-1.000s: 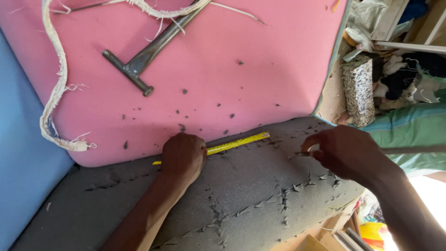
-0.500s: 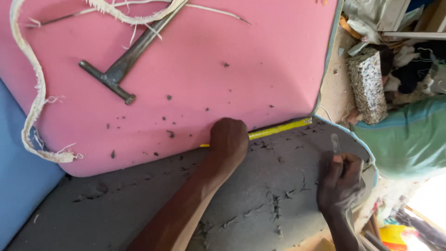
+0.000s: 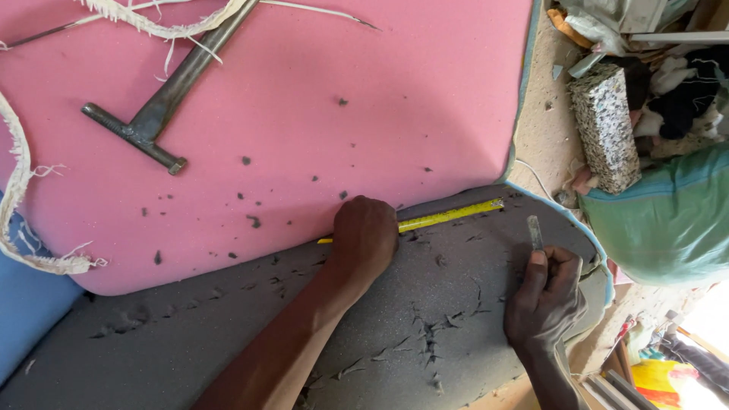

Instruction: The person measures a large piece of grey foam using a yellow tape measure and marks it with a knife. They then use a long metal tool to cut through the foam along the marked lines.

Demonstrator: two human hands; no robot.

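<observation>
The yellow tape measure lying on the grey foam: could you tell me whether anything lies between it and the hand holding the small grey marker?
Nothing visible does. Between the right hand with its marker and the yellow tape measure there is only bare grey foam with loose crumbs. The left hand presses the tape further left.

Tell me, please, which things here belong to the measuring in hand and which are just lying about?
In use:
left hand pressing yellow tape measure
right hand holding grey marker stick
grey foam
pink foam

Lying about:
hammer
frayed white strip
speckled foam block
green sack

left hand: palm down, pressing | right hand: grip closed
</observation>
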